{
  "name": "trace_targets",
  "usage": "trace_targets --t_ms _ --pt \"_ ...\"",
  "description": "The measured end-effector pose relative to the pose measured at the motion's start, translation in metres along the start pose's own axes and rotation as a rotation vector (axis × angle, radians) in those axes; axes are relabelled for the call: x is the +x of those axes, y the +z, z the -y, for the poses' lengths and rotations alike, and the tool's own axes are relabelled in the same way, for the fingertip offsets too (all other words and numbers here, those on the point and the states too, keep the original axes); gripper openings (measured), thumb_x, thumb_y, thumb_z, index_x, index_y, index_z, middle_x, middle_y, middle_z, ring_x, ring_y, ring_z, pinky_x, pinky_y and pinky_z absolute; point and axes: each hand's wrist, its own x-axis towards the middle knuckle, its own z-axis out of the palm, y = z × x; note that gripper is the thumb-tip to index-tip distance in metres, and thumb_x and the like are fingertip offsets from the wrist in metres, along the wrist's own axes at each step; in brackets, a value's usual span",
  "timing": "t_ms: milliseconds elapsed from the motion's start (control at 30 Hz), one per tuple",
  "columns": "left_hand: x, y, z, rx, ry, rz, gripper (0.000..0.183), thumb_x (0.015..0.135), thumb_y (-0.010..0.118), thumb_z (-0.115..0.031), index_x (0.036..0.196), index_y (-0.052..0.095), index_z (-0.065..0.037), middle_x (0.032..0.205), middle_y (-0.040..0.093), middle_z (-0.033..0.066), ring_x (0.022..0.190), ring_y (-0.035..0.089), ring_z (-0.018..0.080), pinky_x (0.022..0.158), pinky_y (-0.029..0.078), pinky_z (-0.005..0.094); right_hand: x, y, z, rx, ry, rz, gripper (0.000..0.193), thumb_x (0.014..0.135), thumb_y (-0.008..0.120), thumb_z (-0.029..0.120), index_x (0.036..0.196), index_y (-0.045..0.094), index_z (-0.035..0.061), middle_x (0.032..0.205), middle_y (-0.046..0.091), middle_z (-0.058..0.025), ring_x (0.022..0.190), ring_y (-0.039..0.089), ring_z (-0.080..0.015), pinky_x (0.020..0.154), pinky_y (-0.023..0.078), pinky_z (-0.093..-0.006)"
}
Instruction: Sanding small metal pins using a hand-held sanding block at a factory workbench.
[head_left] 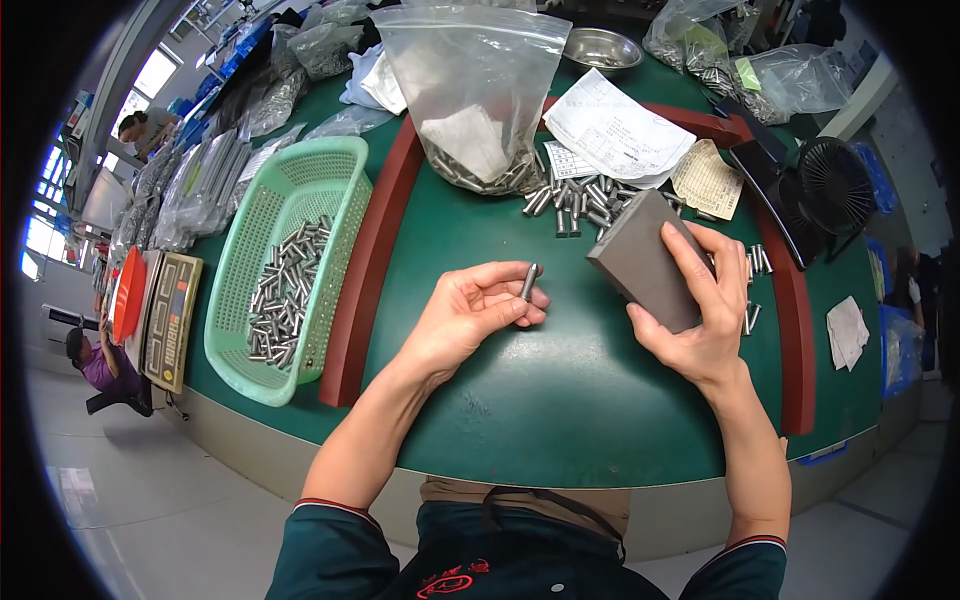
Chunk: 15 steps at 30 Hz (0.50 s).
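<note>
Between the thumb and fingers of my left hand (pixel 475 305) is a small metal pin (pixel 529 282), held nearly upright over the green table. My right hand (pixel 705 315) grips a dark grey rectangular block (pixel 648 258) by its sides, tilted above the table to the right of the pin. The pin and the block are apart. Beyond the block lies a loose pile of similar metal pins (pixel 585 203), partly hidden by the block and papers. Several more pins (pixel 757 260) lie to the right of my right hand.
A light green plastic basket (pixel 222 300) with many pins stands at the left beside a red-brown rail (pixel 362 310). A clear zip bag (pixel 470 70) of pins, papers (pixel 610 120), a metal bowl (pixel 603 48) and a black fan (pixel 835 185) sit farther back. A scale (pixel 172 320) is far left.
</note>
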Motion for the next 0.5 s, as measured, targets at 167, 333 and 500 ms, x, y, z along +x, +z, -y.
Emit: trace_targets --t_ms 167,333,500 --pt "-0.0002 0.0024 -0.0001 0.022 0.027 -0.022 0.038 0.088 0.062 0.006 0.126 0.058 0.002 0.105 0.069 0.0141 0.093 0.068 0.0169 0.084 0.055 0.0273 -0.0010 0.0018 -0.0026 0.006 0.011 -0.005 0.074 0.054 0.081 0.022 0.124 0.063 0.0065 0.114 0.056 -0.0159 0.096 0.053 -0.0300 0.083 0.040 -0.0407" --pt "-0.0006 0.0035 0.0015 0.085 0.080 -0.032 0.038 0.088 0.061 0.008 0.126 0.058 0.002 0.107 0.068 0.0137 0.096 0.068 0.0172 0.086 0.054 0.0273 0.0003 -0.0011 -0.0038 -0.022 0.049 -0.030 0.070 0.056 0.076 0.021 0.122 0.063 0.0011 0.113 0.059 -0.0180 0.097 0.056 -0.0306 0.088 0.042 -0.0409" --pt "-0.0004 0.0037 0.0015 0.095 0.095 -0.031 0.035 0.089 0.060 0.008 0.124 0.058 0.004 0.107 0.068 0.0138 0.097 0.068 0.0177 0.089 0.054 0.0291 -0.0001 -0.0009 -0.0036 -0.018 0.052 -0.033 0.070 0.056 0.076 0.021 0.122 0.064 0.0014 0.113 0.059 -0.0181 0.097 0.056 -0.0308 0.089 0.042 -0.0412"
